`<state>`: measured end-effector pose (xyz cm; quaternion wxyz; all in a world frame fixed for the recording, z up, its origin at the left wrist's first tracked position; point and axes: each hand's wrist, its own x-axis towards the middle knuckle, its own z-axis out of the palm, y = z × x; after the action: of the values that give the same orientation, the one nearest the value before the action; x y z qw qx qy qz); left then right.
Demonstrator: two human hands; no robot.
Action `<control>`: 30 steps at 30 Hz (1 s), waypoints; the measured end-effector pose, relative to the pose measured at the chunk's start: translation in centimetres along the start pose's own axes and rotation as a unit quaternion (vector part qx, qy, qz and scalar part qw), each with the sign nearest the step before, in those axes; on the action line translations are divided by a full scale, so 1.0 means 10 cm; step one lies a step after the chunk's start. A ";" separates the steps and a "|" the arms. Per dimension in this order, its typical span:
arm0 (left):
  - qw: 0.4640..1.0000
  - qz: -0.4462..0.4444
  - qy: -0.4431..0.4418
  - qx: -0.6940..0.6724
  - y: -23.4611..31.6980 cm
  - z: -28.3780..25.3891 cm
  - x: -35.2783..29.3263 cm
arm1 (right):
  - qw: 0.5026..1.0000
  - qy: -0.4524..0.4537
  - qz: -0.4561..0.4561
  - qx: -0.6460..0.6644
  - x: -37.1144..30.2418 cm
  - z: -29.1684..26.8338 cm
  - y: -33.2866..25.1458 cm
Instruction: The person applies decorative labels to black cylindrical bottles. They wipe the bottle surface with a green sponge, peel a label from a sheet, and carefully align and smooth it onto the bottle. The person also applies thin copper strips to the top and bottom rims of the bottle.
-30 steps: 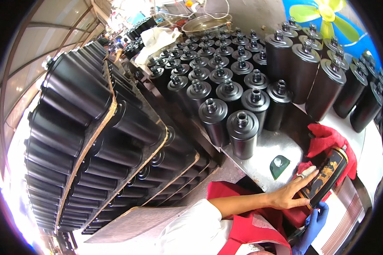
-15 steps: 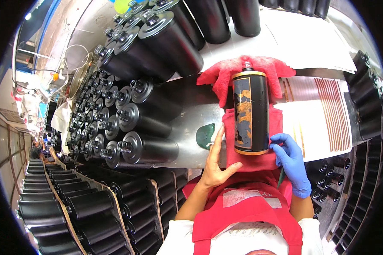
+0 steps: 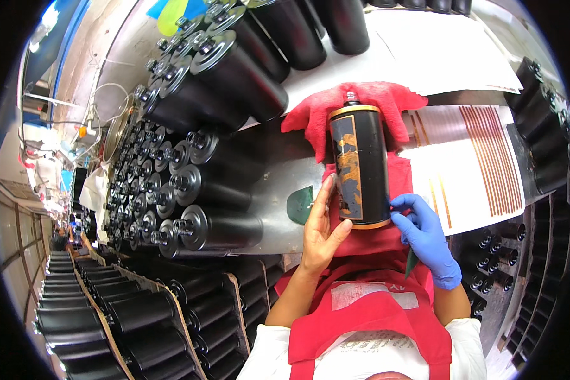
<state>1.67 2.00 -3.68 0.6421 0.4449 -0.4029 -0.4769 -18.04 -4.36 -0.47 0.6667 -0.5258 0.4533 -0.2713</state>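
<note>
Cushioning bottle [image 3: 375, 166] on red cloth [image 3: 398, 96], probably avoiding scratches; flanking it, spreading fingers of left hand [image 3: 322, 234], curling right hand [image 3: 427, 235], cannot tell if pinching.

Black bottles [image 3: 228, 228] crowded at left; racked bottles [image 3: 136, 307] at lower left; yellow-green fan blade [image 3: 171, 17] near top.

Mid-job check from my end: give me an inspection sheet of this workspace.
Surface: grey metal table, faint marks.
Job's things: black-and-gold bottle lying on red cloth, neck pointing away from the person.
Clutter: green piece left of the bottle; striped white sheet right.
Hands: left hand bare, open beside the bottle's lower left; right hand blue-gloved, curled at its lower right, grip unclear.
Cables: white cable at upper left, clear of the bottle.
Surroundings: standing black bottles; loaded racks lower left.
</note>
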 end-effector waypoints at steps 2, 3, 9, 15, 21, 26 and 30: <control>0.994 0.023 0.026 0.108 0.08 0.11 -0.02 | 1.000 -0.005 -0.007 0.004 0.01 0.02 -0.03; 0.968 0.085 0.002 0.236 0.19 0.16 -0.03 | 1.000 -0.007 -0.010 0.007 0.02 0.02 -0.04; 0.793 0.255 -0.065 0.549 0.23 0.27 0.17 | 0.999 -0.023 -0.033 -0.011 0.01 -0.06 0.00; 0.872 0.197 -0.029 0.447 -0.06 -0.09 -0.09 | 0.999 -0.003 -0.029 0.037 0.03 -0.11 0.03; 0.993 0.082 -0.043 0.077 -0.03 0.01 -0.04 | 1.000 -0.006 -0.028 0.006 0.05 -0.10 0.09; 0.995 0.057 -0.029 0.076 0.08 0.22 0.01 | 0.999 -0.004 -0.053 -0.014 0.05 -0.10 0.07; 0.994 0.044 -0.019 0.095 0.14 0.32 0.00 | 0.997 0.003 -0.061 -0.054 0.05 -0.06 0.01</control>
<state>-1.01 1.58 -1.40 0.6096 0.4764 -0.4779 -0.4160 -18.34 -5.04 -0.72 0.6182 -0.5870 0.4360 -0.2883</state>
